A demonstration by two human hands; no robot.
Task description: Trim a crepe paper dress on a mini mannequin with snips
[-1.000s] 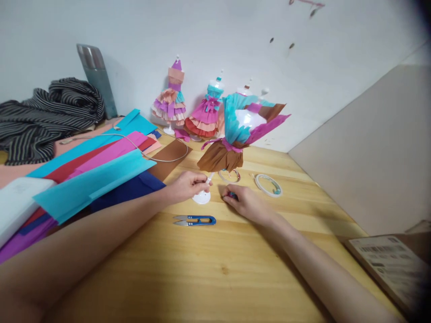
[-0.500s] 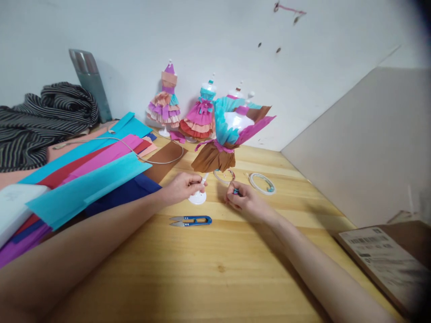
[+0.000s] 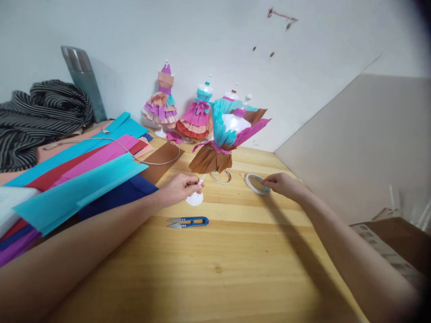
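Note:
A mini dress form [image 3: 236, 123] wears teal, brown and magenta paper, gathered at the waist above a brown skirt [image 3: 211, 158]. My left hand [image 3: 183, 188] is closed round its thin white stand, just above the round base [image 3: 194, 198]. Over at the right, my right hand [image 3: 284, 185] has its fingers pinched together at the right rim of a white ring-shaped roll [image 3: 257, 184]. Whether they grip the rim or a small scrap is hidden. Blue thread snips [image 3: 188, 222] lie in front of the base. A second ring-shaped roll [image 3: 221, 176] sits behind the stand.
Several dressed mini forms, including a purple and peach one [image 3: 160, 101], stand along the wall. Coloured paper sheets [image 3: 84, 184] and a cable [image 3: 158, 162] cover the left side, near a bottle [image 3: 84, 83] and striped cloth [image 3: 50, 116]. A cardboard box [image 3: 400, 237] is at the right.
My right hand has moved right, from beside the stand to the white roll; the small blue thing in its fingers no longer shows. My left hand keeps its hold on the stand.

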